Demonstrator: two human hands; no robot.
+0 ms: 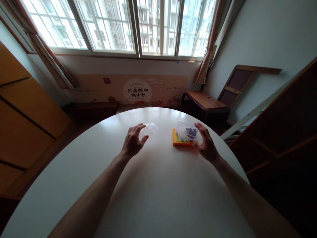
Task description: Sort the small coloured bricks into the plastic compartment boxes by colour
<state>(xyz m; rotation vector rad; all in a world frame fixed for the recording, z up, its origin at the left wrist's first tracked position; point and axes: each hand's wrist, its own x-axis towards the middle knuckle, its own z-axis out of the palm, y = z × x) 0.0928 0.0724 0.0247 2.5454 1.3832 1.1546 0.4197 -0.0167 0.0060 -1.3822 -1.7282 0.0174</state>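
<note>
The head camera looks down over a round white table with both bare arms stretched across it. The left hand sits with its fingers spread and loosely curled, fingertips at the near edge of a clear plastic lid. The lid lies flat on the table, just ahead and to the right of those fingers, its long axis running left to right with a slight tilt away at the right end.

The right hand is open too, fingers apart, cupped against the right side of a clear box holding small dark pieces. That box rests on an orange tray, square to the person, lying just left of the right fingers. Whether either hand truly grips is hard to tell. Lid and box sit near each other, not touching, each beside its own hand.

Beyond stand a low wooden bench and a window.
</note>
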